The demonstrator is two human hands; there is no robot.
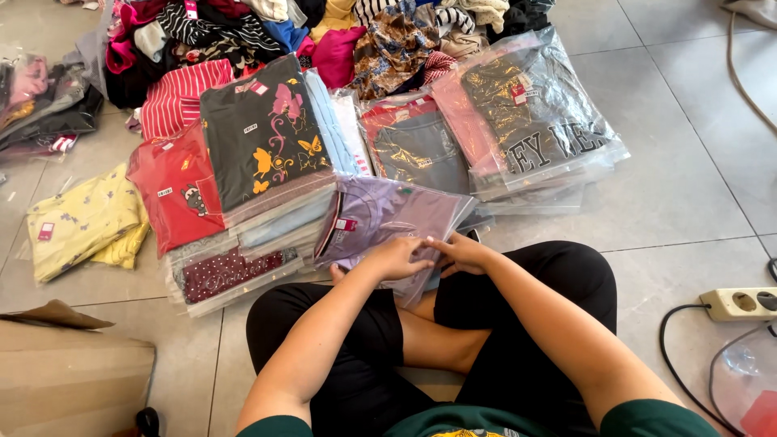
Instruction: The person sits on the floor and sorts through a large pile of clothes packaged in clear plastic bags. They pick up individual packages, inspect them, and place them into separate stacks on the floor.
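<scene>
You sat cross-legged on the tiled floor (680, 202) with a lilac garment in a clear bag (380, 218) lying across your lap and the edge of the stacks ahead. Your left hand (396, 257) rested palm-down on its near edge, fingers curled loosely over the plastic, while your right hand (463, 252) pinched the same edge just beside it, fingertips touching the left. A small pink tag (346, 224) sat on the lilac bag near its collar.

To the left of it stood a stack of bagged clothes topped by a black shirt with orange butterflies and pink swirls (263, 133), a small white label strip on its chest. Beside that lay a red bagged shirt (178, 190) with a small cartoon print, and below it a dark red dotted garment (231, 271) in its bag. Further left, well apart, lay a yellow patterned bag (81, 218) with a pink tag at its corner.

Behind the lilac bag sat a grey bagged shirt (421, 150), and to its right a dark grey shirt with large white block lettering (538, 121), a red-and-white tag near its top. A heap of loose unbagged clothing (324, 28) filled the far edge. A white power strip (740, 303) lay at your right, a cardboard box (73, 372) at your left
</scene>
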